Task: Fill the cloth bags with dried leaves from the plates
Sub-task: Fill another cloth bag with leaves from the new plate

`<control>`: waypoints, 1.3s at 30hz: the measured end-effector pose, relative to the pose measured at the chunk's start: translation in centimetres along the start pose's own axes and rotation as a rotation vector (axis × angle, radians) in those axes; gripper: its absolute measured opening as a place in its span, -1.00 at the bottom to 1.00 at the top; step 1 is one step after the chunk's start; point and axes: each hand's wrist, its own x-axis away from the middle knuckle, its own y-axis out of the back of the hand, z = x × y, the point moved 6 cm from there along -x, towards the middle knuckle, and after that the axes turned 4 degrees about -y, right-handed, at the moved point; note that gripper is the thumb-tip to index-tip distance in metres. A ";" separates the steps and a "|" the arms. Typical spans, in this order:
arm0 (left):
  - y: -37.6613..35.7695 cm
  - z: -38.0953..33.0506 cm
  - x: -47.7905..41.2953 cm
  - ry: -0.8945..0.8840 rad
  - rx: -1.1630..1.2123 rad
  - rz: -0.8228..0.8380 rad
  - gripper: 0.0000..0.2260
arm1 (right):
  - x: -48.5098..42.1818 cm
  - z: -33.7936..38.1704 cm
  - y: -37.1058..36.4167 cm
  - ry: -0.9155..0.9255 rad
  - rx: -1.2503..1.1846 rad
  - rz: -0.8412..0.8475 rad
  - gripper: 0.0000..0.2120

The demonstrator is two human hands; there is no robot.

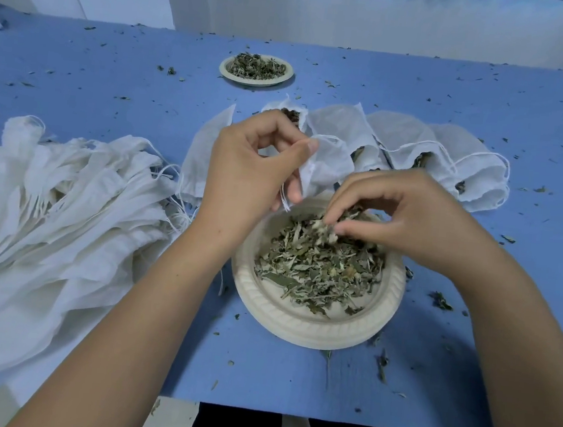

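Because I want any crumbs that slip to fall back onto the heap, I hold the drawstring cloth bag (329,169) just above the far rim of the near plate (296,328). My left hand (254,162) pinches its hem between thumb and forefinger so the mouth faces my other hand. My right hand (407,211) is curled over the far side of that plate, fingertips closed on a tuft of dried leaves (316,268), close to the bag's mouth so the carry is short. Beyond the plate lie the filled bags (417,140), overlapping in a row, out of my way. Left of the plate the empty bags (69,186) sit heaped within reach. Well beyond it, a second plate (255,82) of leaves waits on the blue table (291,379).
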 end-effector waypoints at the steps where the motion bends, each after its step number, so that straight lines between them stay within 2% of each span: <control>1: -0.1 0.0 0.0 -0.003 -0.012 0.013 -0.86 | 0.1 0.3 0.5 0.037 -0.089 -0.055 -0.89; 4: -0.5 0.1 0.1 -0.012 -0.025 0.060 -0.85 | 0.4 1.2 2.0 0.165 -0.294 -0.304 -0.79; 6: -0.7 0.1 0.2 -0.021 -0.016 0.082 -0.85 | 0.6 1.0 2.5 0.184 -0.395 -0.465 -0.79; 8: -0.9 0.0 0.2 -0.031 0.007 0.101 -0.84 | 0.7 0.5 2.6 0.149 -0.423 -0.577 -0.79; 10: -1.1 -0.3 0.3 -0.056 0.020 0.126 -0.84 | 0.7 0.3 2.1 0.122 -0.349 -0.622 -0.78; 14: -1.2 -0.6 0.5 -0.104 0.030 0.127 -0.84 | 0.5 0.9 0.8 0.177 0.013 -0.572 -0.87; 16: -1.1 -0.6 0.5 -0.110 0.019 0.104 -0.83 | 0.3 1.0 0.6 0.217 0.110 -0.504 -0.91; 17: -1.1 -0.6 0.5 -0.113 0.007 0.095 -0.83 | 0.2 1.0 0.5 0.226 0.135 -0.452 -0.91; 19: -1.0 -0.6 0.5 -0.125 -0.015 0.077 -0.84 | -0.1 0.5 0.3 0.188 0.119 -0.339 -0.80; 21: -0.9 -0.7 0.5 -0.149 -0.041 0.057 -0.83 | -0.2 0.1 0.2 0.126 -0.031 -0.281 -0.70; 23: -0.9 -1.0 0.6 -0.171 -0.066 0.060 -0.84 | -0.2 0.2 0.3 0.109 -0.173 -0.300 -0.69; 26: -1.0 -1.1 0.8 -0.176 -0.070 0.072 -0.83 | 0.1 0.8 0.4 0.172 -0.167 -0.427 -0.77; 29: -1.1 -1.1 0.8 -0.184 -0.066 0.088 -0.82 | 0.4 1.5 0.2 0.244 0.008 -0.521 -0.91; 32: -1.1 -1.2 0.8 -0.193 -0.081 0.087 -0.81 | 0.2 1.8 -0.2 0.295 0.223 -0.476 -0.98; 34: -0.8 -1.2 0.7 -0.196 -0.090 0.071 -0.83 | 0.4 1.9 0.2 0.320 0.268 -0.497 -0.94; 37: -0.6 -1.4 0.6 -0.203 -0.081 0.062 -0.83 | 1.2 2.3 1.4 0.312 0.279 -0.615 -0.78; 39: -0.7 -1.6 0.7 -0.215 -0.055 0.090 -0.82 | 1.0 2.6 0.7 0.274 0.318 -0.534 -0.73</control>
